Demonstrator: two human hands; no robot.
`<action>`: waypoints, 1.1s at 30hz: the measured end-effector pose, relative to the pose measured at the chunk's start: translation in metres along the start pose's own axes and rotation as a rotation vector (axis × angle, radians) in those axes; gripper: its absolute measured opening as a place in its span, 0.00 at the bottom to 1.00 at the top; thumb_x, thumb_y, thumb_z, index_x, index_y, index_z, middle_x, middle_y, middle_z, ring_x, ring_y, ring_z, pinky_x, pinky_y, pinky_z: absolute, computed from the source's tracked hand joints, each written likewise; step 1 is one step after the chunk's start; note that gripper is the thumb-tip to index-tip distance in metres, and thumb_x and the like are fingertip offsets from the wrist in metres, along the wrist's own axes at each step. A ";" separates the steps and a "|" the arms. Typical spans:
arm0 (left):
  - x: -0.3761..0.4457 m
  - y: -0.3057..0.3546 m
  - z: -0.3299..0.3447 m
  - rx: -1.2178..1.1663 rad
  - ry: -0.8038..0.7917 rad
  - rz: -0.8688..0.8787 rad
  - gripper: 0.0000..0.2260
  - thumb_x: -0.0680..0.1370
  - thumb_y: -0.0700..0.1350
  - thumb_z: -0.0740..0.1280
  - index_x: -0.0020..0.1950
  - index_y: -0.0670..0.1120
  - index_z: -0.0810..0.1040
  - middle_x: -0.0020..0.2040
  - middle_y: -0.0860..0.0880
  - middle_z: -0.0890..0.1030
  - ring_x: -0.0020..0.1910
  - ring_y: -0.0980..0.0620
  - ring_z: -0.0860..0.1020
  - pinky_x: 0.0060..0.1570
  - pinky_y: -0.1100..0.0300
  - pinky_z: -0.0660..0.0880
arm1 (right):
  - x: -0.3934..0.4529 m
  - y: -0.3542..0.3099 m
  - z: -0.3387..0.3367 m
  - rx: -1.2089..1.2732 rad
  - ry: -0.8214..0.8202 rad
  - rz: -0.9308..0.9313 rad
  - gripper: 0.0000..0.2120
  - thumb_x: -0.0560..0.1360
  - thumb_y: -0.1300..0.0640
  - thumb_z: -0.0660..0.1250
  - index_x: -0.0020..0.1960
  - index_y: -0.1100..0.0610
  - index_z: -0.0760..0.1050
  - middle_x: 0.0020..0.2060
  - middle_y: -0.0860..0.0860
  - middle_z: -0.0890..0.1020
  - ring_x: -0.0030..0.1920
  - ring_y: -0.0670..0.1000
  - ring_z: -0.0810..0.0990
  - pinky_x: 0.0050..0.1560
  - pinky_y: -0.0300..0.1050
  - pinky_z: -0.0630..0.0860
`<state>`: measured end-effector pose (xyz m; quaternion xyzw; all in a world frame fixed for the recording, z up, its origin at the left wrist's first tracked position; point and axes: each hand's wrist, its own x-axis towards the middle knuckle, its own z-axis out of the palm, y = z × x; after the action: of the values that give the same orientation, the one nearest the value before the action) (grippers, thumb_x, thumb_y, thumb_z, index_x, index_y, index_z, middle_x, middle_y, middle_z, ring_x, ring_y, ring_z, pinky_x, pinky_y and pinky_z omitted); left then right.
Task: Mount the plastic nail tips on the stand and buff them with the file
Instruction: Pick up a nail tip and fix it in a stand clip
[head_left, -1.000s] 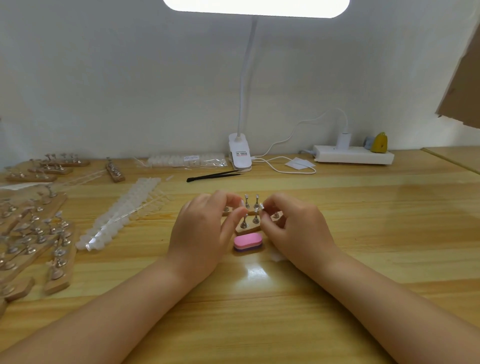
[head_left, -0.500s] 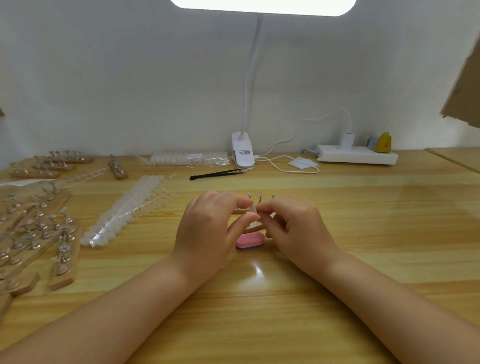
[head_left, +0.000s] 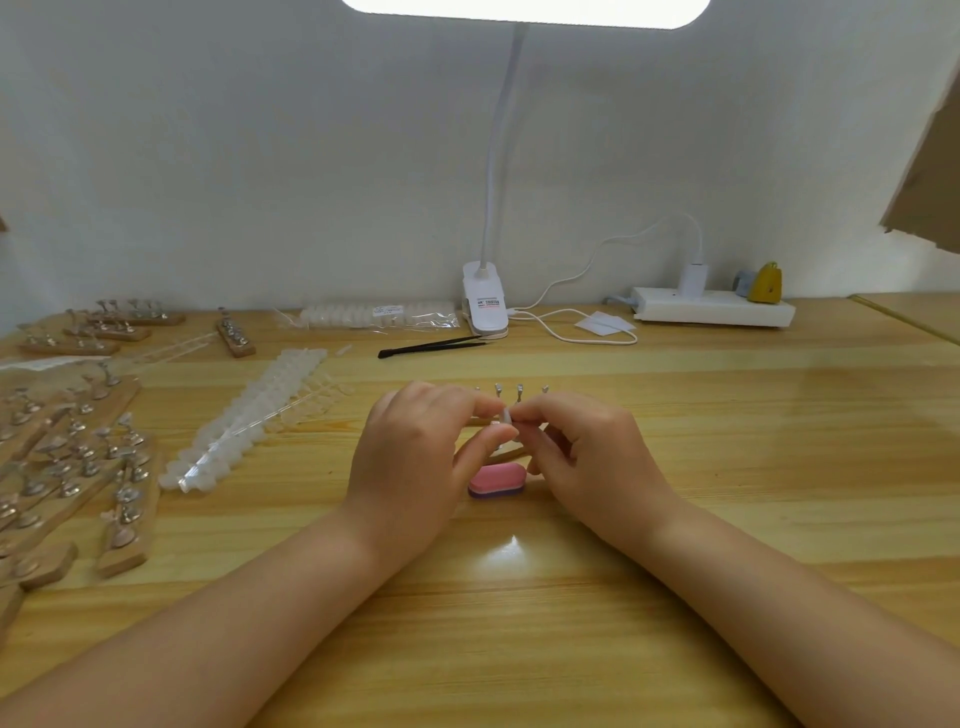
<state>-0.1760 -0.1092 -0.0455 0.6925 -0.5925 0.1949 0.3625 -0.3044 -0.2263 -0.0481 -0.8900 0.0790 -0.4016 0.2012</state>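
While both hands meet at table centre, left hand (head_left: 415, 457) and right hand (head_left: 587, 457) pinch a small clear plastic nail tip (head_left: 505, 417) betw. thumb and forefinger tips, other fingers curled. Wooden stand w/ metal pegs (head_left: 519, 395) sits just behind at 12 o'clock, partly hidden. Pink oval buffing file (head_left: 496, 479) lies on the wooden table (head_left: 727, 467) at 6 o'clock of the tip. Clear nail-tip strips (head_left: 249, 415) at 9 o'clock.
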 end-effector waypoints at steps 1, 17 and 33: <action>0.000 0.001 0.000 0.001 0.000 0.001 0.15 0.76 0.56 0.61 0.49 0.49 0.82 0.46 0.54 0.83 0.48 0.50 0.79 0.49 0.51 0.73 | 0.000 0.000 0.000 0.002 0.003 -0.004 0.05 0.75 0.65 0.68 0.48 0.59 0.81 0.39 0.50 0.82 0.35 0.50 0.80 0.37 0.42 0.75; 0.000 0.001 0.000 0.076 0.063 0.091 0.13 0.75 0.53 0.64 0.48 0.49 0.85 0.47 0.53 0.85 0.47 0.48 0.82 0.48 0.51 0.73 | 0.000 0.001 -0.002 -0.042 0.010 -0.077 0.05 0.74 0.69 0.67 0.46 0.64 0.81 0.36 0.54 0.80 0.32 0.52 0.78 0.35 0.47 0.76; 0.002 -0.003 0.005 -0.030 -0.006 -0.169 0.10 0.81 0.47 0.61 0.59 0.49 0.79 0.53 0.55 0.79 0.49 0.56 0.76 0.53 0.57 0.68 | 0.005 0.015 0.000 -0.153 -0.052 0.440 0.04 0.74 0.49 0.69 0.43 0.46 0.83 0.30 0.40 0.78 0.34 0.43 0.75 0.32 0.38 0.66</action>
<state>-0.1730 -0.1139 -0.0481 0.7352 -0.5359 0.1525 0.3861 -0.3008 -0.2411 -0.0507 -0.8740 0.2963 -0.3176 0.2178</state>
